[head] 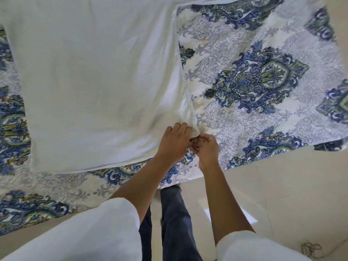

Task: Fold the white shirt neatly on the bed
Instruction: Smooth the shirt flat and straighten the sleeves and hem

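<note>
The white shirt lies spread flat across the bed, over the blue and green patterned sheet. Its near right corner sits close to the bed's front edge. My left hand rests on that corner with fingers curled into the fabric. Right beside it, touching it, my right hand pinches the shirt's hem at the same corner. The cloth bunches into small wrinkles just above my fingers.
The bed's front edge runs diagonally from lower left to the right. Below it lies pale tiled floor. My legs in dark trousers stand against the bed. A small tangled object lies on the floor at bottom right.
</note>
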Tool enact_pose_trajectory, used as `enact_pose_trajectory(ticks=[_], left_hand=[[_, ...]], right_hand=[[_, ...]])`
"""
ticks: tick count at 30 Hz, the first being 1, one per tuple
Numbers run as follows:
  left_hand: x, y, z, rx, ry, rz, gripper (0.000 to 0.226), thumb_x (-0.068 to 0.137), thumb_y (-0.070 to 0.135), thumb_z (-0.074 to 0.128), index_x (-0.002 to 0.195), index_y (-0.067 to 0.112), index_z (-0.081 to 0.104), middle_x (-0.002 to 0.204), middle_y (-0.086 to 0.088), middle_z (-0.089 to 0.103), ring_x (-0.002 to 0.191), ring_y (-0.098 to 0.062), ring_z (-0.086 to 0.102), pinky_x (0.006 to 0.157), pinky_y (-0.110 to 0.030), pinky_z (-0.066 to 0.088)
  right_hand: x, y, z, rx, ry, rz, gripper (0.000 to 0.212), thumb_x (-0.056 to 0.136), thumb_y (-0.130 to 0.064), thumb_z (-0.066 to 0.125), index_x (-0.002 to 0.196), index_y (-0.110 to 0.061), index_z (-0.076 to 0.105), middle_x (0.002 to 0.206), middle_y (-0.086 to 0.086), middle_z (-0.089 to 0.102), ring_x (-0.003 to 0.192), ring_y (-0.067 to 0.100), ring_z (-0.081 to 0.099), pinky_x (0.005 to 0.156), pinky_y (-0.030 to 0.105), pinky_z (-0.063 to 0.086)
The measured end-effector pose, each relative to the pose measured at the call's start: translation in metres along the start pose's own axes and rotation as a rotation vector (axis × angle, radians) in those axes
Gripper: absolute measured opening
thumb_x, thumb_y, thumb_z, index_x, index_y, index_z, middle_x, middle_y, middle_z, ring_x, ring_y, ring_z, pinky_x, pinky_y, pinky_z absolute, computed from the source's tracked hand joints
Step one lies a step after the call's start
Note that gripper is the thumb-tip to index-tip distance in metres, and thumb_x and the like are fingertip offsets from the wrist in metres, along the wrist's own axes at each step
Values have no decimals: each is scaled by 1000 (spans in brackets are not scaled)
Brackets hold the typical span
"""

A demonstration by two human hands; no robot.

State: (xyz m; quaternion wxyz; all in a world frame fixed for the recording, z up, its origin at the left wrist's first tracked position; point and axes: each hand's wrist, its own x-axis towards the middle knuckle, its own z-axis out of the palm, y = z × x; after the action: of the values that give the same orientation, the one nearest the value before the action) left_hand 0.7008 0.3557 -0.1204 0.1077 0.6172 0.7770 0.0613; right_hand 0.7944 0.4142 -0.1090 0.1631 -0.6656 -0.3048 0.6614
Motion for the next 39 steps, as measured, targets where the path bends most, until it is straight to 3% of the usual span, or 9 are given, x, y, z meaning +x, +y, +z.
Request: enact_pose_trajectory(ticks=[3, 5, 12, 16, 25, 29, 34, 36, 39], left_hand=[[4, 2, 0, -99, 67, -44, 23, 64, 8, 38, 77, 11, 56, 75, -7, 55, 66, -27, 54, 54, -29, 39], [2, 3, 3, -173, 115, -38, 22, 70, 7, 36, 77, 8, 56, 75, -8, 54, 64, -28, 53, 51, -31, 39], [-5, 7, 11, -181, 125, -117, 24, 64, -2, 61, 87, 6, 57, 80, -9, 56, 65, -27, 54, 49, -30, 40], [-5, 10, 18, -173, 132, -8, 18, 71, -1, 42, 79, 7, 56, 74, -8, 53, 60, -25, 50, 48, -29, 35], [-56, 20, 23, -154, 222, -249, 29, 70, 8, 55, 99, 13, 56, 104, -6, 60, 98, -21, 45, 81, -32, 32], [-91, 37, 19, -634, 195, -568, 18, 87, 8, 40, 95, 7, 56, 90, -8, 56, 79, -16, 49, 69, -30, 41], [-53, 53, 14, -1627, 105, -1256, 33, 93, -10, 33, 103, 7, 59, 87, -1, 64, 63, -5, 61, 56, -12, 46], [-41, 60, 13, -1788, 114, -1378, 33, 94, -7, 34, 93, 14, 59, 84, 0, 65, 64, -7, 61, 55, -14, 42], [-32, 66, 11, -2088, 273, -1469, 30, 93, -8, 35, 89, 13, 57, 79, -4, 64, 56, -9, 61, 51, -17, 40]], right_hand=[[8, 12, 0, -661, 82, -357, 41, 82, -3, 57, 120, -17, 51, 106, 4, 62, 87, 23, 60, 65, 30, 48], [13, 12, 0, -790, 62, -491, 42, 85, -11, 58, 125, -20, 52, 116, 4, 57, 97, 23, 57, 68, 30, 44], [14, 16, -4, -642, 120, -409, 17, 89, -7, 44, 95, -7, 60, 78, 8, 60, 70, 27, 54, 58, 31, 38], [18, 22, -3, -587, 156, -349, 23, 87, -4, 41, 96, -10, 61, 68, 8, 57, 61, 24, 48, 56, 35, 42], [20, 24, -6, -538, 186, -300, 16, 87, -7, 44, 79, -14, 56, 63, 3, 54, 62, 28, 51, 61, 48, 51], [13, 22, -11, -898, 184, -604, 24, 87, -11, 52, 110, -3, 53, 106, 13, 55, 80, 30, 54, 56, 30, 37], [23, 14, -18, -1206, 133, -1032, 30, 72, -10, 40, 102, -10, 47, 96, 17, 58, 76, 32, 61, 43, 31, 49], [26, 8, -23, -1211, 111, -1066, 26, 75, -9, 40, 98, -7, 52, 93, 16, 60, 73, 33, 61, 44, 30, 47], [22, 6, -28, -1031, 85, -829, 17, 86, -4, 40, 96, 3, 51, 96, 18, 57, 73, 36, 55, 53, 30, 32]])
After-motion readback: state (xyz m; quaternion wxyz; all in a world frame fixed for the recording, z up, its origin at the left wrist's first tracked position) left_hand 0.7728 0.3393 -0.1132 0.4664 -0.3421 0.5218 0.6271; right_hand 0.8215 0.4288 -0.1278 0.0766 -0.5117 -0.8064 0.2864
